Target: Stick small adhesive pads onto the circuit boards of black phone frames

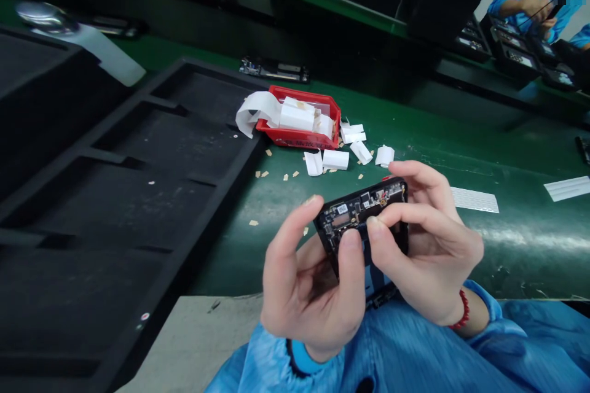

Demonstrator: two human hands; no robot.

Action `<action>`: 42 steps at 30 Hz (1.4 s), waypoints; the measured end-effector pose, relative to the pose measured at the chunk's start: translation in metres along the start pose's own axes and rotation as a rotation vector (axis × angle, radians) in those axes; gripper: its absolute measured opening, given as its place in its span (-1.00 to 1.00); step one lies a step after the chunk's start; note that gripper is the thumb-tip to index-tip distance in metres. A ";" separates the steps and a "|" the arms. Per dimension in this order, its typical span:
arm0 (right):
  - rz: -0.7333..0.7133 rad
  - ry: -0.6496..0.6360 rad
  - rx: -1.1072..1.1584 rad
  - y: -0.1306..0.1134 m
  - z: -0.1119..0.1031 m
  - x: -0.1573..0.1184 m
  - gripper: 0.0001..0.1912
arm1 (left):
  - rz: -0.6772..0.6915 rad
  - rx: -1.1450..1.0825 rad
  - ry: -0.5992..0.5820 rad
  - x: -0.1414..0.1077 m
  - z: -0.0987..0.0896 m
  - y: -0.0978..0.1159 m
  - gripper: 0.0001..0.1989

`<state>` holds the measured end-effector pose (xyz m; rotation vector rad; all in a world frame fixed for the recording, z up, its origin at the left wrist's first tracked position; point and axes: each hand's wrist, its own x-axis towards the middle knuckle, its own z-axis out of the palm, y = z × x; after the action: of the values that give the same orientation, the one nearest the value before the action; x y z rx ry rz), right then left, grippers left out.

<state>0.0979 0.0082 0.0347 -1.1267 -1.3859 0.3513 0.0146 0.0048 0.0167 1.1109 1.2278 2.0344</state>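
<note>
Between my hands, above the bench's front edge, is an opened smartphone (340,219), tilted, with its circuit board and dark battery area exposed. My left hand (313,282) grips its left side, thumb pressing on the board's lower edge. My right hand (424,245) is at the right side; its thumb and index finger pinch together over the board, and the other fingers are behind the phone. Whatever lies between those two fingertips is too small to make out. A bit of red shows at the phone's top edge by my right fingers.
A red bin (299,137) holds curled white paper strips (297,115). Paper pieces (335,159) and small tan scraps lie around it. At left stands a black compartment tray (152,190). Another opened phone (275,69) lies behind the bin. A co-worker in blue (530,0) sits across.
</note>
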 end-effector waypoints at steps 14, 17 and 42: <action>0.059 -0.030 0.042 0.000 -0.003 -0.003 -0.85 | -0.007 0.063 -0.008 0.000 0.002 0.000 -0.65; 0.062 -0.051 0.072 0.001 -0.006 -0.002 -0.83 | 0.019 0.035 -0.029 0.002 0.002 -0.002 -0.61; 0.522 -0.436 0.494 0.040 -0.038 -0.031 -0.42 | -0.459 -0.338 -0.245 0.016 -0.008 -0.032 -0.60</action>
<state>0.1405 -0.0122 -0.0071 -1.0088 -1.2472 1.3051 -0.0003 0.0280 -0.0078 0.7983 0.8757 1.6238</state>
